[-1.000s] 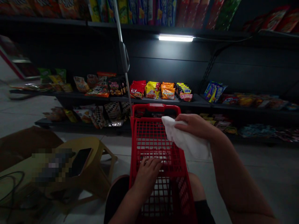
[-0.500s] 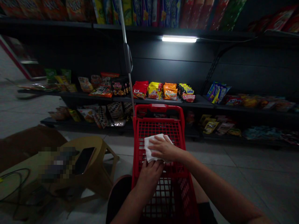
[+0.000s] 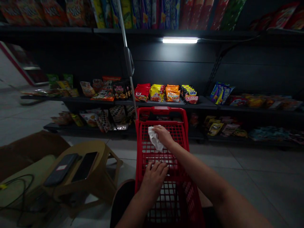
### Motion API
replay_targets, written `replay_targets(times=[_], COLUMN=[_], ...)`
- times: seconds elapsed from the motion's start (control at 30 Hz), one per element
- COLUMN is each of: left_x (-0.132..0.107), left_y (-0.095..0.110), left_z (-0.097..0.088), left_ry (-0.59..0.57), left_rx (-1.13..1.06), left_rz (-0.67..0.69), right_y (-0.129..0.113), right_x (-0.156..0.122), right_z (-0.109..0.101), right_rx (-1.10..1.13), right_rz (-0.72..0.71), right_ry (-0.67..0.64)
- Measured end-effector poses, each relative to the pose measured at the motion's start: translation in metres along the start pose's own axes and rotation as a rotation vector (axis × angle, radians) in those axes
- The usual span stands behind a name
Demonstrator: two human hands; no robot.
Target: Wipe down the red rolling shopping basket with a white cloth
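Between my legs stands a red plastic shopping basket [image 3: 186,136] with grid walls and a handle bar at its far end. My right hand [image 3: 163,134] is closed on a crumpled white cloth [image 3: 154,139], which may be a thick tissue, against the basket's upper grid panel. Part of the cloth is hidden under the fingers. Nearer to me, my left hand [image 3: 154,175] rests at the lower edge of that panel, fingers stretched out and a little apart, holding nothing.
Shelves [image 3: 204,103] of snack packets [image 3: 173,93] run behind the basket. A metal pole [image 3: 128,61] rises at its far left. On the left, a tan plastic stool [image 3: 99,148] bears a phone [image 3: 85,166] and a dark flat device [image 3: 61,169]. Black cables [image 3: 23,183] lie beside it.
My right hand has slid away from me along the grid, and the cloth, spread flat before, is now bunched up in it. My left hand stays in nearly the same place, apart from the cloth.
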State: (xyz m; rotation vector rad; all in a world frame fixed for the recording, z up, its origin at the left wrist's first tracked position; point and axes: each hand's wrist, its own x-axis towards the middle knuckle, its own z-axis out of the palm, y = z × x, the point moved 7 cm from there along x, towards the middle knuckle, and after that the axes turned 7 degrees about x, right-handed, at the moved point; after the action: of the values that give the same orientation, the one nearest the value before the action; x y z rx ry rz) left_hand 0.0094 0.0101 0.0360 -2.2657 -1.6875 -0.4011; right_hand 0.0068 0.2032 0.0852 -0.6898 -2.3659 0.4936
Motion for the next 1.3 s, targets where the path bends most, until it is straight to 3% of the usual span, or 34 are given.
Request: replay_targets(times=[0.17,0.27,0.33,0.43,0.53,0.6,0.7,0.8,0.87,0.93,1.03,1.1,1.17,1.3], left_x=[-0.003,-0.003,-0.003,-0.003,-0.003,-0.002,-0.002,-0.001,0.0,0.001,0.001,0.001,0.0,0.001], left_y=[0.001,0.001,0.002,0.002,0.002,0.002,0.002,0.004,0.004,0.004,0.006,0.007,0.007,0.006], left_z=[-0.002,-0.002,-0.002,-0.001,-0.001,0.0,0.0,-0.001,-0.003,-0.005,-0.008,-0.009,-0.008,-0.003], left_ry=[0.047,0.045,0.025,0.001,-0.022,-0.032,-0.05,-0.059,-0.062,-0.075,-0.083,-0.078,-0.078,-0.063], left_rx=[-0.01,-0.018,-0.019,-0.015,-0.01,0.0,0.028,0.041,0.026,0.002,-0.022,-0.035,-0.045,-0.031], left_rz=[0.003,-0.009,-0.005,0.01,0.013,0.014,0.026,0.037,0.026,0.01,0.01,0.023,0.036,0.043], right_y=[-0.058,-0.063,-0.05,-0.024,-0.023,-0.039,-0.075,-0.091,-0.077,-0.049,0.001,0.023,0.023,-0.023], right_x=[-0.045,-0.047,-0.025,0.018,0.031,0.016,-0.028,-0.063,-0.062,-0.046,-0.016,-0.01,-0.02,-0.076], right_z=[0.018,0.019,0.017,0.014,0.019,0.026,0.033,0.026,0.015,0.003,-0.019,-0.031,-0.033,-0.019], right_rx=[-0.049,0.008,0.04,0.032,0.022,0.058,0.229,0.345,0.288,0.179,0.004,-0.066,-0.053,0.103], right_rz=[-0.295,-0.407,-0.377,-0.195,-0.121,-0.169,-0.367,-0.508,-0.491,-0.407,-0.19,-0.055,-0.021,-0.184], right_ry=[-0.255,-0.35,-0.322,-0.166,-0.099,-0.167,-0.398,-0.553,-0.499,-0.37,-0.142,-0.019,0.016,-0.15])
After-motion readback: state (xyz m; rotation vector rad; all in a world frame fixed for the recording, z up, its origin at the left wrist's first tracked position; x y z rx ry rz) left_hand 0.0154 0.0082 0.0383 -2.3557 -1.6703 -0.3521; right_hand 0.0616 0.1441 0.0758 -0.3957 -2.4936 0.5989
